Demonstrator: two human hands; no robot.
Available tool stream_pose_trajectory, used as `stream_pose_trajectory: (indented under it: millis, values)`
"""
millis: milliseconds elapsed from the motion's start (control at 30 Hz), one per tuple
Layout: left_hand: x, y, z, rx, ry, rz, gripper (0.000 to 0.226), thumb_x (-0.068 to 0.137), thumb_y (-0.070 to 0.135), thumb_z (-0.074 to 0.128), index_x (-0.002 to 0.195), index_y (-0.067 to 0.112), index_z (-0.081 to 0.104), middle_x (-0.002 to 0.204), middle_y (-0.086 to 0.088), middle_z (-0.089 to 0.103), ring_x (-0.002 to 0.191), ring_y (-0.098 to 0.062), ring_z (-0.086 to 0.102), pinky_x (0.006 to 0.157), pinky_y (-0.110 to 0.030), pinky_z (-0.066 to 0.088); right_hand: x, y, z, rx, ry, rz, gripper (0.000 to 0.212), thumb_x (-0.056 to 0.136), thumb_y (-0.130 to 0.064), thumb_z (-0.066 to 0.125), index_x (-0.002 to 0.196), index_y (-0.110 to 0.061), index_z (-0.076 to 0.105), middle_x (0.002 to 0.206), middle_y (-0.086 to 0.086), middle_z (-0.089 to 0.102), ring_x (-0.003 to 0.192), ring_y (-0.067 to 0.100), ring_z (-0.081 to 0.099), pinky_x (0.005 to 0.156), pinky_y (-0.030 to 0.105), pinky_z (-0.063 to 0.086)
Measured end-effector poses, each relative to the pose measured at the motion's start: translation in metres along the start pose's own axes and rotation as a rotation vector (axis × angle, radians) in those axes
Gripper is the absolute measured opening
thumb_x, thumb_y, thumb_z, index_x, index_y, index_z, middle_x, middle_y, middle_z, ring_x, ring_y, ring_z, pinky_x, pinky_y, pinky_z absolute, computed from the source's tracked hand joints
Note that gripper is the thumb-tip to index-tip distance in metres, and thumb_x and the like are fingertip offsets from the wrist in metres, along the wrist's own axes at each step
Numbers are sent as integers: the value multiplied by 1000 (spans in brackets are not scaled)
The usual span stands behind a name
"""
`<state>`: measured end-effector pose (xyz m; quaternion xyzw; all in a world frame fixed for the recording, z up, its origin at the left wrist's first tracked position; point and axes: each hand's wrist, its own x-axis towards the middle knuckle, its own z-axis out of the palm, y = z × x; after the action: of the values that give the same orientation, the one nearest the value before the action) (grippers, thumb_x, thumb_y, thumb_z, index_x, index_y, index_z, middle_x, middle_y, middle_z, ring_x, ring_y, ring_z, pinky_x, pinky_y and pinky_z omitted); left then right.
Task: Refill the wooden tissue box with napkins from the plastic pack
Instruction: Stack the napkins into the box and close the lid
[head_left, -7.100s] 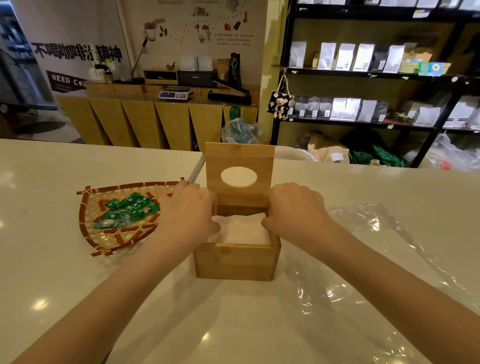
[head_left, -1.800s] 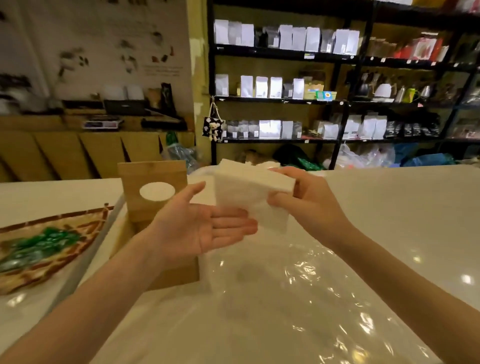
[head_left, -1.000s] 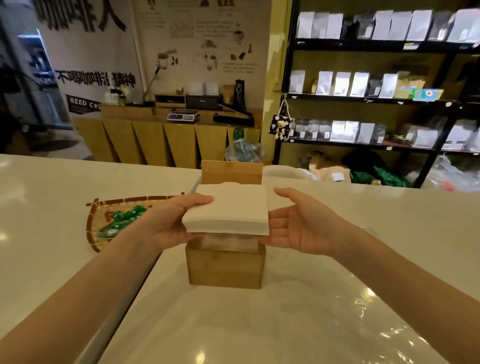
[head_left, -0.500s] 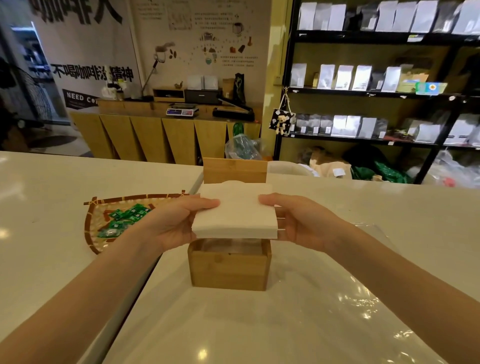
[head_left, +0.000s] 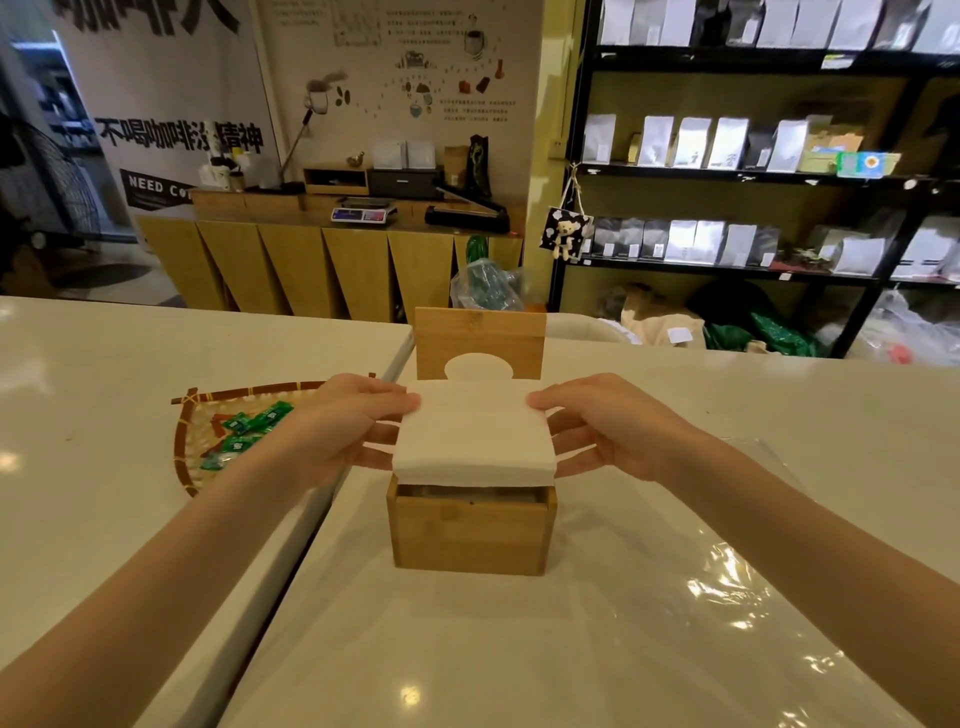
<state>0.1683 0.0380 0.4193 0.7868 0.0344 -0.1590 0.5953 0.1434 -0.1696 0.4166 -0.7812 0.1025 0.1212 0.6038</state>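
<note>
A white stack of napkins (head_left: 474, 434) hangs level just above the open top of the wooden tissue box (head_left: 470, 535). My left hand (head_left: 343, 434) grips the stack's left edge and my right hand (head_left: 602, 428) grips its right edge, thumbs on top and fingers below. The box's lid (head_left: 480, 338), with an oval hole, stands upright behind the stack. The clear plastic pack (head_left: 691, 613) lies flat and crumpled on the counter in front of and to the right of the box. What is inside the box is mostly hidden by the stack.
A woven bamboo tray (head_left: 208, 426) with green wrapped sweets sits left of the box, partly behind my left wrist. A seam (head_left: 311, 525) between two white counter slabs runs just left of the box. Shelves of pouches (head_left: 727, 145) stand beyond the counter.
I took a napkin stack from the plastic pack on the right and brought it over the box. Over the last second it has sunk closer to the box's opening, both hands closing on its edges.
</note>
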Motion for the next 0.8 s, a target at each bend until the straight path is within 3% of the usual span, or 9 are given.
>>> stream_pose_trajectory:
  millis: [100, 233, 467, 600, 700, 800]
  values:
    - [0, 2, 2, 107, 75, 33, 38, 86, 17, 58, 123, 7, 54, 81, 3, 61, 73, -13, 63, 56, -27, 55, 0, 0, 1, -88, 84, -41, 27, 84, -26, 63, 106, -10, 59, 84, 6, 67, 70, 16, 67, 47, 26, 55]
    - [1, 1, 6, 187, 140, 103, 35, 86, 17, 59, 119, 6, 58, 73, 6, 59, 64, -8, 60, 42, -17, 49, 3, 2, 2, -192, 171, -77, 22, 83, -28, 64, 97, -11, 63, 76, -2, 62, 69, 11, 57, 53, 22, 48]
    - [5, -6, 8, 253, 211, 159, 29, 85, 19, 61, 112, 9, 64, 72, 13, 50, 67, -1, 43, 78, -27, 34, 7, 8, 3, -208, 198, -20, 26, 78, -28, 70, 97, -11, 63, 82, 1, 55, 73, 14, 49, 59, 25, 46]
    - [6, -8, 7, 254, 210, 148, 30, 84, 19, 62, 112, 9, 63, 79, 11, 51, 72, -3, 44, 82, -27, 32, 10, 9, 2, -220, 180, 9, 24, 78, -29, 69, 92, -11, 62, 82, 2, 56, 76, 15, 50, 61, 26, 47]
    - [6, -9, 6, 259, 194, 144, 29, 84, 19, 62, 112, 10, 64, 99, 6, 50, 93, -11, 42, 84, -28, 31, 11, 8, 1, -233, 153, 20, 22, 77, -32, 69, 84, -11, 64, 81, 3, 57, 77, 17, 51, 64, 28, 47]
    - [7, -8, 5, 244, 187, 120, 29, 83, 19, 63, 111, 11, 65, 101, 5, 49, 95, -12, 40, 82, -30, 31, 12, 6, -1, -235, 139, 21, 26, 77, -31, 70, 90, -9, 66, 81, 3, 58, 78, 17, 50, 63, 28, 46]
